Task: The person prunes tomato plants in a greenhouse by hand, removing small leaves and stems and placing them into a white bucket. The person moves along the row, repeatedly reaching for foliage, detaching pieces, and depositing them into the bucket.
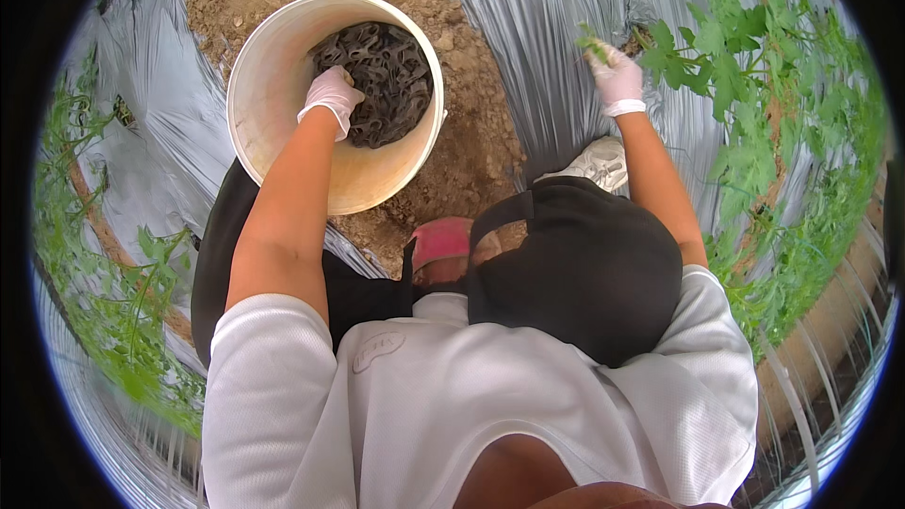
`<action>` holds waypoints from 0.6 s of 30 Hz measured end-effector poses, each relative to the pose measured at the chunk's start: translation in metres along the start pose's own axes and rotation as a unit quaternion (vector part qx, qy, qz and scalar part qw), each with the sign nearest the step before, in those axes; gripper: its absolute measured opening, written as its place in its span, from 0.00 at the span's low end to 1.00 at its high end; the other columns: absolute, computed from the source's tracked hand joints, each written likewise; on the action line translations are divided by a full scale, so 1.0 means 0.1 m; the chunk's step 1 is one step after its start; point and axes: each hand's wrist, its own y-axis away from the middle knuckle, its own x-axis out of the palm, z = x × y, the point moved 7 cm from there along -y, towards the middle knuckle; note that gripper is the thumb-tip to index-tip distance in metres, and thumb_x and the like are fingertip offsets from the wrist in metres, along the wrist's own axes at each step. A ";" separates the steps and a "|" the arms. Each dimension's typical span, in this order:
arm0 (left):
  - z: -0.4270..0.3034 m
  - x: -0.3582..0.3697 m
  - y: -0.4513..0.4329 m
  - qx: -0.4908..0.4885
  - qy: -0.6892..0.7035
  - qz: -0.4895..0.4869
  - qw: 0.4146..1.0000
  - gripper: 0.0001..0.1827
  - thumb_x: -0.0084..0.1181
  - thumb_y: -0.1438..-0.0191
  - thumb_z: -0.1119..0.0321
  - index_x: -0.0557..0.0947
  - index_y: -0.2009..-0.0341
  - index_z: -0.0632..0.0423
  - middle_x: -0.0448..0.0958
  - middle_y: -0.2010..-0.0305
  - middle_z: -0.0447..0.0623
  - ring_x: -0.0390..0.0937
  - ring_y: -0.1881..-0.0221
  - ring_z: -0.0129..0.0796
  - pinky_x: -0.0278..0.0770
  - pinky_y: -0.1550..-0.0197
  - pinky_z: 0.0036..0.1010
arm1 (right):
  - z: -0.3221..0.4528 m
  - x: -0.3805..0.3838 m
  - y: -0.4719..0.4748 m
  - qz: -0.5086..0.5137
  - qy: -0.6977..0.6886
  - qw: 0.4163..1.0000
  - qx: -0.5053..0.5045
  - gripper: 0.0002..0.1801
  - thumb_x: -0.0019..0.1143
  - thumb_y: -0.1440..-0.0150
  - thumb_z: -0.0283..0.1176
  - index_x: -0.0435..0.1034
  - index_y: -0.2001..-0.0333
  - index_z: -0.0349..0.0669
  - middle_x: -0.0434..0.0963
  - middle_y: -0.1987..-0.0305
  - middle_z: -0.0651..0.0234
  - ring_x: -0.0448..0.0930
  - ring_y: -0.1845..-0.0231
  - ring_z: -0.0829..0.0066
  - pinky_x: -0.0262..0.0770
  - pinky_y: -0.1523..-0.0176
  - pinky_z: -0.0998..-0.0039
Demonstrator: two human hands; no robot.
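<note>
A white plastic bucket [247, 113] stands on the soil at my left, with a heap of dark curled plant clips or strips [396, 85] in its bottom; what exactly they are I cannot tell. My left hand [332, 95], in a thin whitish glove, reaches inside to the left edge of this heap, fingers curled; whether it grips a piece is hidden. On the right my right hand [616, 78], gloved alike, pinches a small green plant sprig [592, 44] above the silvery plastic mulch film [544, 35]. Leafy green plants [732, 71] grow just right of it.
Bare brown soil [474, 92] runs between two sheets of mulch film. More plants [141, 297] grow at the left. My white shoe [597, 161] is by the right sheet. A red and brown padded thing [442, 244] lies between my legs. Thin strings [834, 339] rise at the right rim.
</note>
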 end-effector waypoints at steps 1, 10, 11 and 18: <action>-0.01 -0.01 0.04 0.013 0.006 0.002 1.000 0.26 0.63 0.57 0.67 0.78 0.49 0.53 0.77 0.49 0.60 0.75 0.47 0.50 0.74 0.47 0.35 | 0.06 0.16 0.19 0.102 -0.081 0.990 0.052 0.13 0.55 0.41 0.27 0.75 0.53 0.34 0.82 0.59 0.68 0.79 0.65 0.81 0.74 0.55 0.77; -0.04 -0.58 0.83 0.067 0.026 -0.118 0.990 0.21 0.53 0.54 0.65 0.82 0.52 0.50 0.80 0.55 0.58 0.77 0.51 0.50 0.74 0.49 0.34 | 1.94 -0.71 1.46 0.365 -0.304 0.879 -0.042 0.12 0.56 0.43 0.28 0.76 0.60 0.28 0.81 0.63 0.59 0.80 0.67 0.75 0.76 0.59 0.74; -0.05 -0.66 0.93 0.084 0.026 -0.112 0.990 0.20 0.53 0.54 0.65 0.83 0.54 0.50 0.81 0.57 0.57 0.78 0.53 0.50 0.74 0.50 0.34 | 2.10 -0.84 1.60 0.365 -0.290 0.883 -0.048 0.13 0.57 0.44 0.29 0.76 0.61 0.28 0.81 0.65 0.59 0.80 0.67 0.74 0.77 0.60 0.73; -0.50 -1.14 1.89 0.181 0.187 -0.048 0.964 0.13 0.53 0.46 0.68 0.83 0.57 0.51 0.81 0.63 0.46 0.79 0.67 0.28 0.75 0.63 0.22 | 2.73 -1.51 2.42 0.428 -0.211 0.867 -0.145 0.16 0.57 0.45 0.31 0.76 0.60 0.27 0.81 0.66 0.58 0.81 0.71 0.75 0.77 0.63 0.76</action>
